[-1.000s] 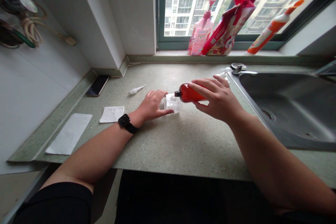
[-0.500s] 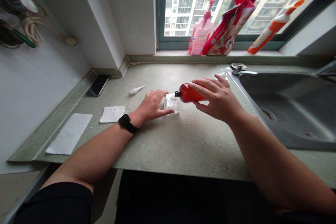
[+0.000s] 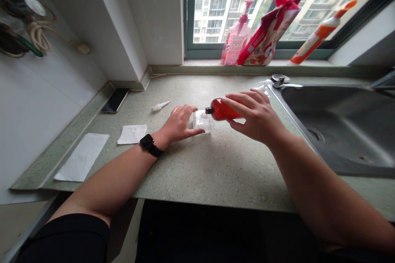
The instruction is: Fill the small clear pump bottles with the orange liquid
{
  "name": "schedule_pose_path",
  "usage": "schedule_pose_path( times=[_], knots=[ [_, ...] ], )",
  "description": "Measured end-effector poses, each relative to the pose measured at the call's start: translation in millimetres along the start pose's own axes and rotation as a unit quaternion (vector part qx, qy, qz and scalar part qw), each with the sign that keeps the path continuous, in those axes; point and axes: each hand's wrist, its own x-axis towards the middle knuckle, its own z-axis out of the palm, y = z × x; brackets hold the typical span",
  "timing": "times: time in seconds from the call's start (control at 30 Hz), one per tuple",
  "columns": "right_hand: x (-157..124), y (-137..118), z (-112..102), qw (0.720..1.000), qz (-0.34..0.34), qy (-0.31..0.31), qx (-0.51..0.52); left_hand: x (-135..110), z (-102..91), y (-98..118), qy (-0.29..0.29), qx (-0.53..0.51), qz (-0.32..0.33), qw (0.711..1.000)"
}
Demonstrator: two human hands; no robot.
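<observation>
My left hand (image 3: 179, 125), with a black watch (image 3: 147, 142) on its wrist, holds a clear square container (image 3: 203, 126) steady on the counter, thumb on the near side and fingers on the far side. A round opening shows on the container's top. In my right hand (image 3: 254, 117) lies a red see-through bottle (image 3: 220, 109), tipped onto its side. Its uncapped black threaded neck points left, right at the container's opening. Whether liquid is running out is too small to tell. A white pump head (image 3: 264, 85) lies behind my right hand.
Left on the counter (image 3: 191, 172) are a small clear nozzle-like piece (image 3: 161, 106), folded white paper (image 3: 132, 134), a white sheet (image 3: 82, 157) and a phone (image 3: 115, 100). A steel sink (image 3: 339, 119) lies right. The windowsill bears a pink pump bottle (image 3: 236, 43), a red pouch (image 3: 267, 35) and an orange-white bottle (image 3: 319, 35).
</observation>
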Motion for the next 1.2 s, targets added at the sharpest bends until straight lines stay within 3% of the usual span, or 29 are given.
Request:
schedule_pose_path(
  times=[1.2],
  knots=[
    [1.2, -0.5, -2.8, 1.000, 0.001, -0.012, 0.005, -0.3, -1.3, 1.2, -0.003, 0.003, 0.000, 1.000]
  ],
)
